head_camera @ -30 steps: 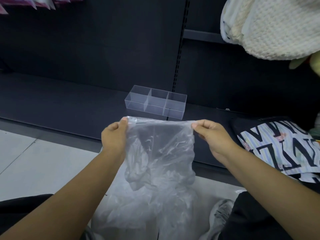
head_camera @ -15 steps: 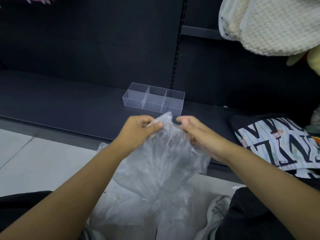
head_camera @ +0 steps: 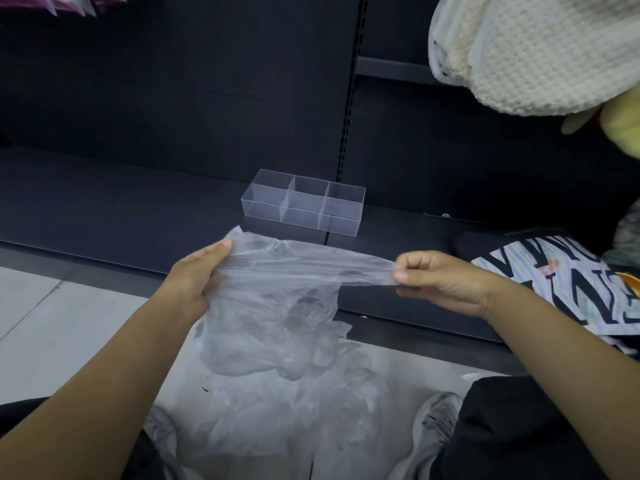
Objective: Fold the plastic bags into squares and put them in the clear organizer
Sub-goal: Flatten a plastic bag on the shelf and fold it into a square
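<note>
the plastic bag [head_camera: 277,296] is up in the air, stretched btw both hands. left hand [head_camera: 197,278] grips the bag's left side w/ curled fingers. right hand [head_camera: 440,282] pinches the thin pulled end w/ thumb & fingers. the rest of the bag hangs down by the left hand, over a pile of more bags [head_camera: 294,410]. the clear organizer [head_camera: 304,206] sits on the dark shelf [head_camera: 121,209] behind the bag. half a sec ago the hands were close together w/ the bag bunched up; now they're apart & the top edge is pulled tight.
</note>
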`<state>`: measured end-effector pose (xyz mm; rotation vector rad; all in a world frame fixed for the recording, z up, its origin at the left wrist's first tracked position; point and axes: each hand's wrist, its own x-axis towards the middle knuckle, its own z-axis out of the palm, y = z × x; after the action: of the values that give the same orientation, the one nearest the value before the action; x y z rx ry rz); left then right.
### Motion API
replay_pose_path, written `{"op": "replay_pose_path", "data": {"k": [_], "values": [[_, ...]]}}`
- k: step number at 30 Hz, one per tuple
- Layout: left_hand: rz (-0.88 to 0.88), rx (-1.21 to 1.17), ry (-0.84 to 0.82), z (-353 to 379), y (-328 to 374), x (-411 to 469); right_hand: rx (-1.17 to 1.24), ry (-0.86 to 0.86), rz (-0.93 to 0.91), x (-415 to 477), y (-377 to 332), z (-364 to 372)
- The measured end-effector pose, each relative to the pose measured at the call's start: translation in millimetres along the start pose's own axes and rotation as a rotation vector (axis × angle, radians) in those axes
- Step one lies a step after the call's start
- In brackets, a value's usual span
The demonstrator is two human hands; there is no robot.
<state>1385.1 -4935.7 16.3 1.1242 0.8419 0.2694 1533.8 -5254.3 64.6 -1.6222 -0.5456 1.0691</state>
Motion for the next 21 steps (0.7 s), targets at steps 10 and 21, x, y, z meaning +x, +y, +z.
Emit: {"op": "replay_pose_path", "data": {"k": [10, 21], "values": [[-0.197, -0.016, -0.094, 3, -8, 24, 0.341, 0.081, 0.214, 31, 17, -12], [-0.204, 0.166, 0.093, 18, -26, 139, -0.073, 0.315, 0.460, 127, 45, -83]]}}
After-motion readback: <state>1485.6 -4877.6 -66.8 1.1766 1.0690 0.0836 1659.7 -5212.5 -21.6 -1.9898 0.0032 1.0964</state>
